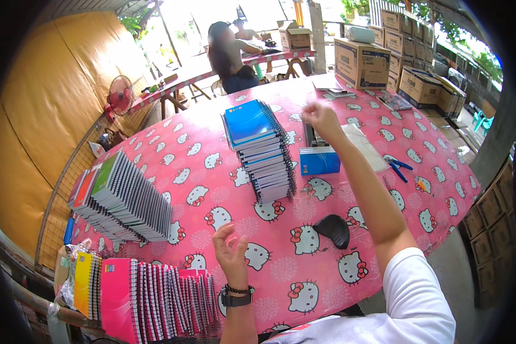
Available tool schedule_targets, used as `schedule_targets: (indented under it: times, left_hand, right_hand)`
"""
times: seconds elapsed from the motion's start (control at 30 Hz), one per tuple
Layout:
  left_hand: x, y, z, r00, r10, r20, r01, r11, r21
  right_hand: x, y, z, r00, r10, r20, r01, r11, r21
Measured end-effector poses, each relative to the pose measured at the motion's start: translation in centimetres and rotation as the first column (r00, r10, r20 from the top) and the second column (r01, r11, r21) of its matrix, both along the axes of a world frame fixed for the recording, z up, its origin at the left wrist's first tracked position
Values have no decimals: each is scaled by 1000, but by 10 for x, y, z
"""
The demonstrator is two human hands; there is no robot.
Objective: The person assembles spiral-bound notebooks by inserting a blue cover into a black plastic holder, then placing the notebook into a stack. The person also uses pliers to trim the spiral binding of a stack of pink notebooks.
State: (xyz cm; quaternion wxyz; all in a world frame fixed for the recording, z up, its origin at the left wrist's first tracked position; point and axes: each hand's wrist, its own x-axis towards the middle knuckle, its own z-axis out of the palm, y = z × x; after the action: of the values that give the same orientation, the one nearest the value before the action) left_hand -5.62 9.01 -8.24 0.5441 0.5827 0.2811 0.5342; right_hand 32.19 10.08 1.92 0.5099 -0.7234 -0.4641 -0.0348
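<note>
On the pink cartoon-cat tablecloth (327,241) in front of us stands a tall stack of spiral notebooks (262,150), blue cover on top, wire bindings showing down its sides, leaning a little as it rises. We see it near the middle of the table, just left of our raised right hand (321,117).

Beside the stack lies a small blue box (320,161), and past it a flat clear-wrapped pack (364,146). A black curved object (333,229) sits nearer to us, and blue-handled scissors (399,168) lie off to the right. At our left, a slanted pile of notebooks with a green cover on top (126,200) fans out, and at the near edge a row of pink and yellow spiral notebooks (149,301) stands on end.

Around us it's an open-sided shed: cardboard cartons (362,62) piled at the far end and along the right, a red fan (120,95) at left against a yellow tarp (46,114), and another person seated at a further table (229,57).

Now the hands. Our right one is up above the table with fingers curled in to a loose fist; we can't tell whether anything is pinched inside. Our left hand (230,252), with a watch and bead bracelet at the wrist, hovers over the cloth with fingers spread and slightly bent, empty, touching nothing.
</note>
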Motion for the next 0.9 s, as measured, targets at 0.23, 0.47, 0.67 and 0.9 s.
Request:
schedule_targets:
  times: [0.23, 0.47, 0.67, 0.9]
  left_hand:
    - [5, 2, -14, 1000, -16, -17, 17, 1000, 21]
    - [20, -8, -11, 999, -14, -47, 19, 994, 107]
    - [13, -39, 23, 933, 212, -291, 7, 798, 602]
    - [28, -90, 33, 867, -20, -498, 399, 626, 670]
  right_hand:
    - [0, -50, -106, 758, -162, 632, 299, 947, -115]
    - [8, -57, -81, 855, -235, 462, 253, 967, 25]
    - [-73, -129, -20, 983, 6, 184, 44, 963, -265]
    - [-203, -182, -100, 882, 414, 227, -314, 873, -373]
